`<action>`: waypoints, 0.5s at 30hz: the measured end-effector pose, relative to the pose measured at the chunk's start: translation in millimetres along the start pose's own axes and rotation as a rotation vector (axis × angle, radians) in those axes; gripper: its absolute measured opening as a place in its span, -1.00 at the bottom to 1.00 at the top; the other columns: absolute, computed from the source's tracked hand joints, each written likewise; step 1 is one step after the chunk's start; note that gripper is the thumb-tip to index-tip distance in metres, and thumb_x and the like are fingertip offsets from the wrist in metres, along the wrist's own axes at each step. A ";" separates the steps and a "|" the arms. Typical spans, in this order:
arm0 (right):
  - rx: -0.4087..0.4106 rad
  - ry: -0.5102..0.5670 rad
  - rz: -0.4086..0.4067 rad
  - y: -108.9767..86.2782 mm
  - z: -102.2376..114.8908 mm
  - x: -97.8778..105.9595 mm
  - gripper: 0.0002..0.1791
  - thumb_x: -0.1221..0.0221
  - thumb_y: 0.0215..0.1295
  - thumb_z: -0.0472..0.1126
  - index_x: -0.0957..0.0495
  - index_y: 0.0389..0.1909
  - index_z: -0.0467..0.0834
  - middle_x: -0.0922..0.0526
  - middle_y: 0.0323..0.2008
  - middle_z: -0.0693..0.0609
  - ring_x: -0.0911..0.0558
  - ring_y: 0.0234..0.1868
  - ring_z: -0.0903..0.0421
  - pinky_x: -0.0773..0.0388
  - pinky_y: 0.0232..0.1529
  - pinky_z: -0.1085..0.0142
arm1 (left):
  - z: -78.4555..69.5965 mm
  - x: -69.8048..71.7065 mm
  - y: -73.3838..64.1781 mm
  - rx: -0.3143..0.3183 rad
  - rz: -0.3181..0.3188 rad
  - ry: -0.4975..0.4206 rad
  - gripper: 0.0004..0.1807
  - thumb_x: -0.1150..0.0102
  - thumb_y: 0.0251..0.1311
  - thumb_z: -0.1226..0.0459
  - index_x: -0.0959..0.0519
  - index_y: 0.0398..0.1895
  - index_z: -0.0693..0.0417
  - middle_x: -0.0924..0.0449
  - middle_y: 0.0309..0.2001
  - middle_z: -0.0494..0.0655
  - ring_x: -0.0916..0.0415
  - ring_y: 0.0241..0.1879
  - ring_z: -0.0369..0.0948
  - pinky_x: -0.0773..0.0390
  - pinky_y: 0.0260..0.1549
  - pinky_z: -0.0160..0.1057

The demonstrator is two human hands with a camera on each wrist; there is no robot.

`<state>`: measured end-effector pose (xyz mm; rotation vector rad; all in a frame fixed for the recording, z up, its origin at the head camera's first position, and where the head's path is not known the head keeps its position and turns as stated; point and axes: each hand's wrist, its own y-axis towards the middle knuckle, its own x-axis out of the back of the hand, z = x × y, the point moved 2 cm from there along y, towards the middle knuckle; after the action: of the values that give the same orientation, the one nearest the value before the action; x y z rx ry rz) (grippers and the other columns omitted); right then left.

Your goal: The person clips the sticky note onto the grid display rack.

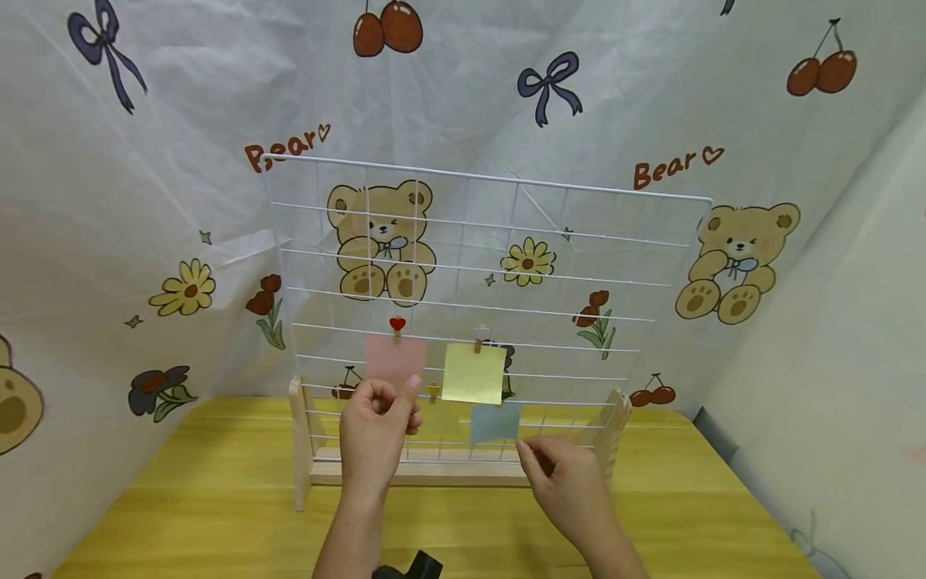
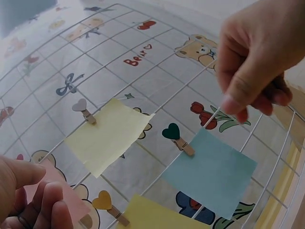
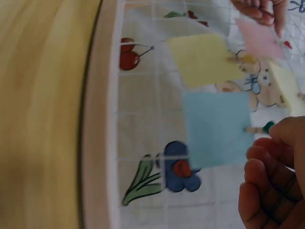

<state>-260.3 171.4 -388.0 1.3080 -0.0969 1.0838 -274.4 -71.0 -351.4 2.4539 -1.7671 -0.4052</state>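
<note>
My left hand is in front of the lower part of a pink sticky note, fingers loosely curled, with nothing visible between them. My right hand is close to a blue sticky note, its fingers bent and no held thing showing. A wooden clip with a green heart fixes the blue note to a white wire grid. A red-heart clip bears the pink note. Pale yellow note hangs from a white-heart clip, and a darker yellow note from a yellow-heart clip.
Wooden feet and a wooden base bar carry the grid on a yellow wood-grain table. Behind it hangs a white cloth printed with bears, bows and cherries. A black object shows at the bottom edge.
</note>
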 end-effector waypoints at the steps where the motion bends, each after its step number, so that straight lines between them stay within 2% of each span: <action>1: -0.005 -0.012 0.005 -3.1 -4.1 -1.8 -0.93 -0.41 0.23 -0.28 -0.76 -0.43 -0.09 -0.65 -0.58 0.23 -0.40 -0.58 0.52 -0.44 -0.56 0.54 | -0.5 1.4 -0.1 -0.003 -0.005 0.012 -0.60 -0.41 0.27 0.11 -0.41 -0.38 0.18 -0.66 -0.43 0.18 -0.65 -0.54 -0.17 -0.72 -0.42 -0.28; 5: -0.023 -0.086 0.020 -9.1 -19.7 -2.7 -0.94 -0.43 0.22 -0.26 -0.76 -0.42 -0.06 -0.68 -0.56 0.22 -0.46 -0.56 0.50 -0.48 -0.54 0.52 | -4.6 7.9 0.2 -0.015 -0.014 0.053 -0.58 -0.41 0.26 0.07 -0.43 -0.37 0.19 -0.66 -0.41 0.19 -0.65 -0.53 -0.16 -0.72 -0.41 -0.29; 10: -0.038 -0.203 0.041 -13.2 -37.6 9.0 -0.95 -0.44 0.20 -0.23 -0.76 -0.42 -0.05 -0.68 -0.56 0.21 -0.50 -0.56 0.41 -0.47 -0.55 0.46 | -7.6 16.7 -1.2 -0.026 0.012 0.130 -0.58 -0.39 0.27 0.03 -0.45 -0.30 0.18 -0.66 -0.37 0.15 -0.65 -0.50 -0.20 -0.71 -0.39 -0.33; 15: -0.031 -0.308 0.017 -22.2 -53.8 22.8 -0.91 -0.48 0.10 -0.26 -0.74 -0.43 -0.06 -0.70 -0.46 0.10 -0.60 -0.50 0.22 -0.53 -0.54 0.31 | -4.0 27.0 -1.1 -0.058 0.026 0.269 -0.64 -0.34 0.32 0.04 -0.49 -0.30 0.13 -0.67 -0.38 0.11 -0.65 -0.49 -0.21 -0.64 -0.45 -0.35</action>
<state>-259.7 230.7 -407.8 1.4407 -0.3537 0.8841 -264.3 -96.5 -352.1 2.3156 -1.6507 -0.1148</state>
